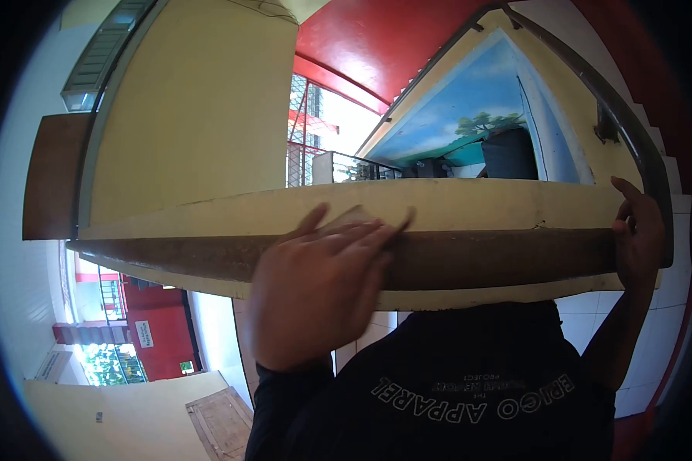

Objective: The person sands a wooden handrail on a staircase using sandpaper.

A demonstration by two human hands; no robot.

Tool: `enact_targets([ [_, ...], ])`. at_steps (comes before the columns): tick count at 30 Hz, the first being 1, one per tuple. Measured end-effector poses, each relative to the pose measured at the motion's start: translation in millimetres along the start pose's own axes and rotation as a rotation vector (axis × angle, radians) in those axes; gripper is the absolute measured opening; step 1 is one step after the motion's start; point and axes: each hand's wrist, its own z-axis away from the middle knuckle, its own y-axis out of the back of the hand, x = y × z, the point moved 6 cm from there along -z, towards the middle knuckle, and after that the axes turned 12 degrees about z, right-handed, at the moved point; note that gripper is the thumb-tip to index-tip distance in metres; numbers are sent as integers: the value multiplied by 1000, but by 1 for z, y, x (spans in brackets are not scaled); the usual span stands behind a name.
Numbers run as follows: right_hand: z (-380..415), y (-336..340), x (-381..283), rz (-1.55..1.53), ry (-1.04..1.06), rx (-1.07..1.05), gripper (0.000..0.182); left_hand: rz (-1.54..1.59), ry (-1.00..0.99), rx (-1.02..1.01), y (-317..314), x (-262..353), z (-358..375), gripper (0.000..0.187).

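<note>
My left hand (319,288), slightly blurred, lies over the brown top strip (500,257) of a low cream wall (469,201). Its fingers press on a thin brownish sheet (352,216), possibly sandpaper; most of it is hidden under the hand. At the strip's right end, my right hand (640,238) rests by the dark metal handrail (653,165). Its fingers are loosely bent and apart, with nothing visible in them. My dark printed shirt (469,384) is close behind the wall.
Beyond the wall, a stairwell has a blue sky mural (454,107) and dark objects (511,154) below it. A tall cream wall (192,100) rises at left. Lower left, a red wall panel (158,330) stands on a lower level. White stair steps run at right.
</note>
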Motion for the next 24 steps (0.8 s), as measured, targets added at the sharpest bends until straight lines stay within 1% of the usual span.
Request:
enact_targets([
  [1, 1, 1, 1, -8, -2, -6, 78, 25, 73, -25, 6, -11, 8, 23],
  [4, -3, 0, 1, -10, -7, 11, 78, 15, -49, -42, -14, 11, -6, 26],
  [5, -4, -2, 0, 4, -1, 23, 77, 155, -96, -96, -27, 24, -21, 34],
  [8, -5, -3, -8, 51, 2, 6, 77, 178, -182, -64, -31, 33, -25, 33],
  [11, 2, 1, -1, 51, 20, 2, 76, 54, -100, -58, 1, 5, 6, 29],
  [14, -1, 3, -1, -29, 6, 39, 75, 80, -32, 4, -2, 13, 4, 29],
  [15, -3, 2, -4, -68, 10, 39, 75, 175, -57, -12, -13, 20, -11, 29],
  [18, -6, -1, -6, -17, 7, 61, 74, 132, -68, -118, -30, 23, -23, 30],
  [21, 2, 3, -3, -10, 12, 20, 74, 99, -114, -65, 7, 13, 9, 23],
  [24, 1, 5, -3, -88, 11, 79, 74, 70, -152, 11, -11, 23, 1, 24],
])
